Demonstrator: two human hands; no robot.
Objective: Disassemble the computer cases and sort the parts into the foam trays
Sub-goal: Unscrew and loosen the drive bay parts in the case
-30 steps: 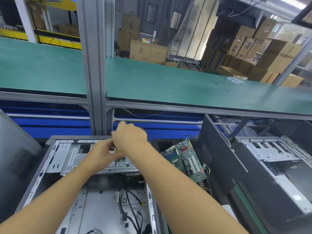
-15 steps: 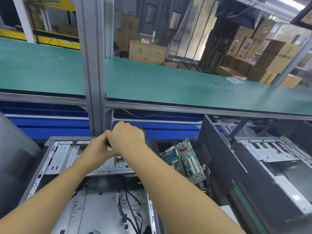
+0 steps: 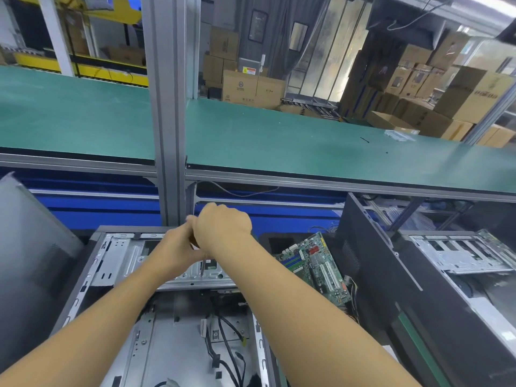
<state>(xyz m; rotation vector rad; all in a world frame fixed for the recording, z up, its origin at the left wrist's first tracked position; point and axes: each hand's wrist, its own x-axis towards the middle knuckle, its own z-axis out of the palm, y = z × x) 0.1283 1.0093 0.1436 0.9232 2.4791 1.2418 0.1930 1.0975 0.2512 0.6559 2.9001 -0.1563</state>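
An open computer case (image 3: pixel 92 277) lies on its side in front of me, its silver drive cage (image 3: pixel 122 261) at the far end and black cables (image 3: pixel 229 350) inside. My right hand (image 3: pixel 223 229) grips the handle of a screwdriver (image 3: pixel 202 268) whose thin shaft stands upright with its tip on the cage plate. My left hand (image 3: pixel 174 252) is curled against the tool just below the right hand. A green motherboard (image 3: pixel 315 263) lies in a dark tray to the right of the case.
A second open case (image 3: pixel 458 261) stands at the right, a grey side panel (image 3: pixel 30 236) leans at the left. An aluminium post (image 3: pixel 167 107) rises behind the hands. A green conveyor shelf (image 3: pixel 279 141) runs across above. Cardboard boxes are stacked beyond.
Both hands have stayed on the screwdriver over the drive cage. The left hand has closed up tighter against the right hand; the shaft stays upright on the plate.
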